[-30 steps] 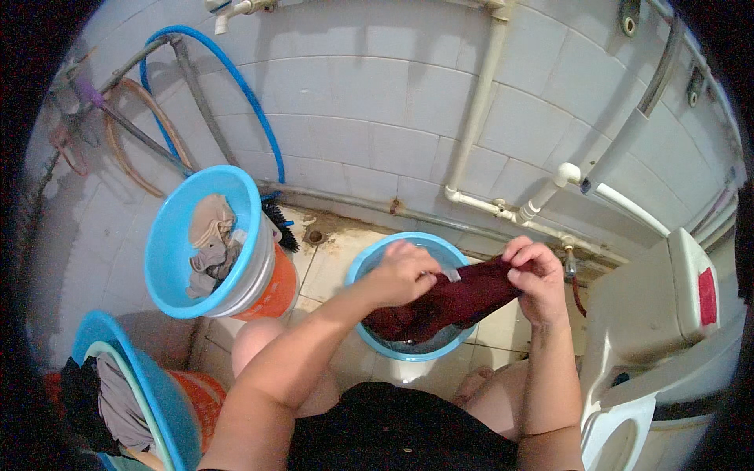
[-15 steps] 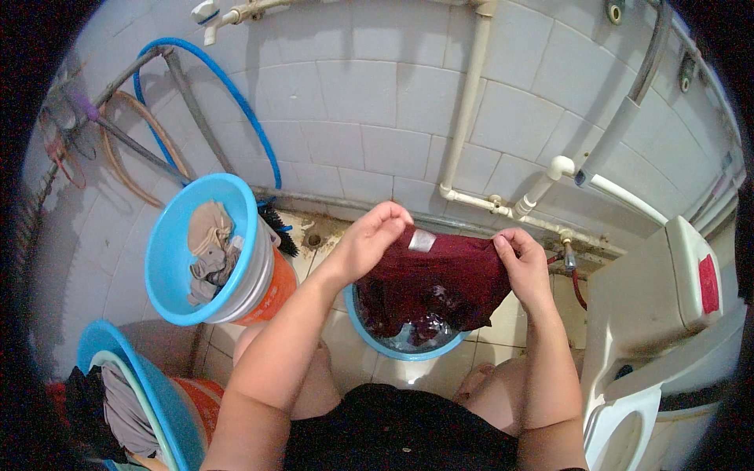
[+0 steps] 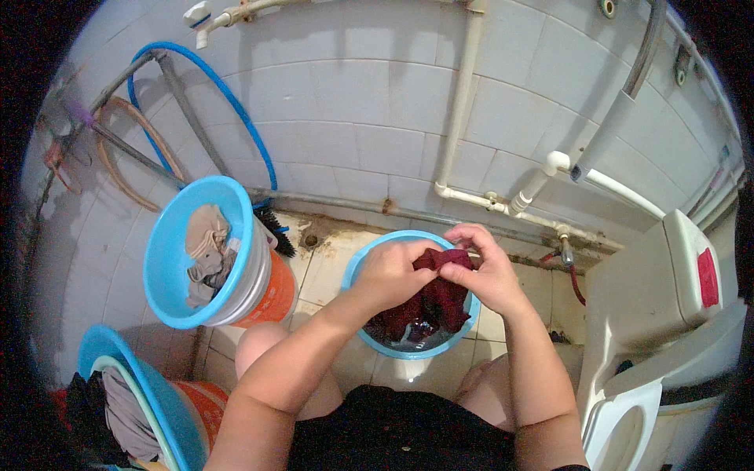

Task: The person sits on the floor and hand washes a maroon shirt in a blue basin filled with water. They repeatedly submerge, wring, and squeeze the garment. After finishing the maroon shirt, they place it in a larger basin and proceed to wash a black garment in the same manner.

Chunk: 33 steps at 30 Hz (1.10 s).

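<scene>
A wet dark red garment point(image 3: 441, 302) hangs bunched from both my hands, its lower part down in a light blue basin point(image 3: 363, 257) of water on the floor. My left hand point(image 3: 395, 275) is closed on the garment's upper edge from the left. Close beside it, my right hand point(image 3: 485, 271) pinches the same edge, thumb in front and fingers curled behind. The two hands are nearly together over the basin. What kind of garment it is does not show.
At the left, a blue basin point(image 3: 169, 304) holding beige and grey clothes sits on an orange-and-white bucket point(image 3: 271, 290). Nearer stands another blue tub point(image 3: 118, 345) with dark and grey clothes. A toilet point(image 3: 628, 314) is at the right; pipes point(image 3: 459, 110) run along the tiled wall.
My hands have come together and slightly lower, from holding the garment spread wide to gathering it into a bunch. More of the basin's rim now shows.
</scene>
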Motion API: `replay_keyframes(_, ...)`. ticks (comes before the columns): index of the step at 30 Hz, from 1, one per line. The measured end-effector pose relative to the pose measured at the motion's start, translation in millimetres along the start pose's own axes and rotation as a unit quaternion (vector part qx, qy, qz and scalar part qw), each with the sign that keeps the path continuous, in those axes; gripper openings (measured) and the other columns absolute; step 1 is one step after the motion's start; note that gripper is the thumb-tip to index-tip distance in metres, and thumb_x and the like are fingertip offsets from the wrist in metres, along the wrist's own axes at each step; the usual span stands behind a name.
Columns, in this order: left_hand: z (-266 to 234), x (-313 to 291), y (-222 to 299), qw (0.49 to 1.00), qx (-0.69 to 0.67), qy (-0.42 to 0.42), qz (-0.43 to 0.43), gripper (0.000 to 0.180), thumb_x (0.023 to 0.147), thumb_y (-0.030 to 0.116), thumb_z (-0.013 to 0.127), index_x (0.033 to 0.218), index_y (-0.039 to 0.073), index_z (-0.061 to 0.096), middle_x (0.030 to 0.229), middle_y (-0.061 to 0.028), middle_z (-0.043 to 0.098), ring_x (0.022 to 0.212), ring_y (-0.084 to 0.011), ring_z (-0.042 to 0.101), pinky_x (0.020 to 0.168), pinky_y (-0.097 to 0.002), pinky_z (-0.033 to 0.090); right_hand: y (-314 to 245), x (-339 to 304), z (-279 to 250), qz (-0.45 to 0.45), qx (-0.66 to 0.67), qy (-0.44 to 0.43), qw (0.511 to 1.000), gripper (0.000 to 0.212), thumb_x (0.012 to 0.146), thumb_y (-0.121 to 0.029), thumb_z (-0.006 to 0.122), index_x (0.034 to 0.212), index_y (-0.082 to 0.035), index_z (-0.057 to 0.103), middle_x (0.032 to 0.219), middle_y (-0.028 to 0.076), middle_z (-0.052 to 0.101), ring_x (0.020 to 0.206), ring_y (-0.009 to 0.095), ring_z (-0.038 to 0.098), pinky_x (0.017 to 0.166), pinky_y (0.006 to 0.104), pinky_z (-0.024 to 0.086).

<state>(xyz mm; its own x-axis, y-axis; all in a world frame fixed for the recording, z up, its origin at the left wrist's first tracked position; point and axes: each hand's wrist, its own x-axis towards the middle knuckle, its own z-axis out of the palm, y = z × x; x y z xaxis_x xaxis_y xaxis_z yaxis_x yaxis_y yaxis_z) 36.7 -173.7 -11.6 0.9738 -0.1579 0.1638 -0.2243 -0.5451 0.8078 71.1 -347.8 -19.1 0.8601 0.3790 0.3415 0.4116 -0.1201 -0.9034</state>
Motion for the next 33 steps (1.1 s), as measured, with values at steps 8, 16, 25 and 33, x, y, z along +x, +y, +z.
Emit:
replay_keyframes(8,-39.1,4.7,-19.4,0.948,0.058,0.212,0.232,0.02,0.075,0.006,0.066,0.095,0.005,0.063,0.081,-0.008,0.061,0.075,-0.019,0.059,0.074,-0.0261,0.046,8.6,-4.7,-4.8,-0.018,-0.123,-0.154,0.98,0.035,0.067,-0.019,0.075,0.095,-0.003,0.06,0.08,0.012,0.058,0.08,0.027,0.056,0.077,0.0351,0.045)
replay_keyframes(16,-59.0,3.6,-35.7,0.849,-0.479,0.222,0.032,0.013,0.09,0.015,0.054,0.096,0.004,0.056,0.089,-0.0038,0.062,0.08,-0.0124,0.058,0.075,-0.0272,0.047,34.8,-3.4,5.6,0.123,-0.009,-0.168,0.978,0.021,0.076,-0.012,0.068,0.09,-0.006,0.053,0.079,0.001,0.045,0.081,0.012,0.045,0.077,0.0256,0.039)
replay_keyframes(25,-68.8,3.7,-32.4,0.759,-0.624,0.186,-0.013,0.019,0.093,0.026,0.049,0.096,0.009,0.055,0.091,-0.0046,0.062,0.083,-0.019,0.06,0.077,-0.0353,0.05,65.3,-19.5,12.4,0.062,-0.204,-0.218,0.953,0.027,0.084,-0.022,0.061,0.104,-0.004,0.056,0.089,0.012,0.059,0.085,0.023,0.056,0.079,0.0322,0.044)
replay_keyframes(33,-95.4,6.4,-60.8,0.703,-0.676,0.216,-0.048,0.022,0.092,0.028,0.049,0.095,0.007,0.055,0.092,-0.0067,0.062,0.085,-0.022,0.06,0.078,-0.0391,0.049,74.1,-15.0,6.4,0.178,-0.043,-0.119,0.976,0.02,0.088,-0.022,0.054,0.089,-0.002,0.059,0.085,0.012,0.061,0.078,0.022,0.057,0.074,0.0325,0.045)
